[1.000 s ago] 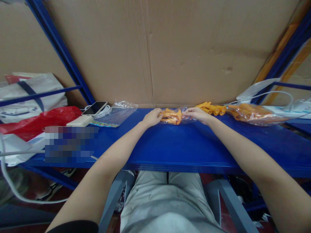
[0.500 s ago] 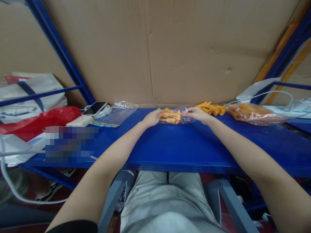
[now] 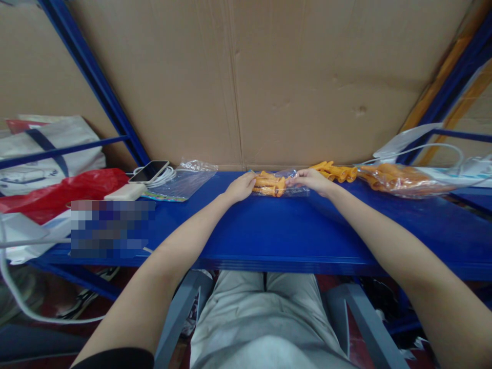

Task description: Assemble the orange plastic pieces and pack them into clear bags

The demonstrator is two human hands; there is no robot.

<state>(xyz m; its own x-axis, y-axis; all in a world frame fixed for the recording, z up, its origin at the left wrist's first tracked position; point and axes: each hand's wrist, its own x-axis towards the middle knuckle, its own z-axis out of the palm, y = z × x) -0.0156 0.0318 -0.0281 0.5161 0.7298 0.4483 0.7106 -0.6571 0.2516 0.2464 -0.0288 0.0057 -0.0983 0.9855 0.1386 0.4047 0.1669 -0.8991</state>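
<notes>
A small clear plastic bag of orange pieces [image 3: 273, 184] lies at the back of the blue shelf [image 3: 269, 230], against the cardboard wall. My left hand [image 3: 240, 186] pinches the bag's left end. My right hand [image 3: 312, 181] grips its right end. Both hands rest on the shelf. Loose orange pieces [image 3: 335, 171] lie just behind my right hand. A larger clear bag full of orange pieces [image 3: 400, 179] sits farther right.
At the left are a phone [image 3: 149, 171] on a white cable, a white power bank [image 3: 126, 192], a stack of empty clear bags [image 3: 180, 180], a red bag [image 3: 57, 192] and a white bag [image 3: 46, 148]. White cables and packaging lie at the right end.
The small bag has been drawn slightly flatter and closer between my hands; my right hand shifted a little left. Arms are otherwise still.
</notes>
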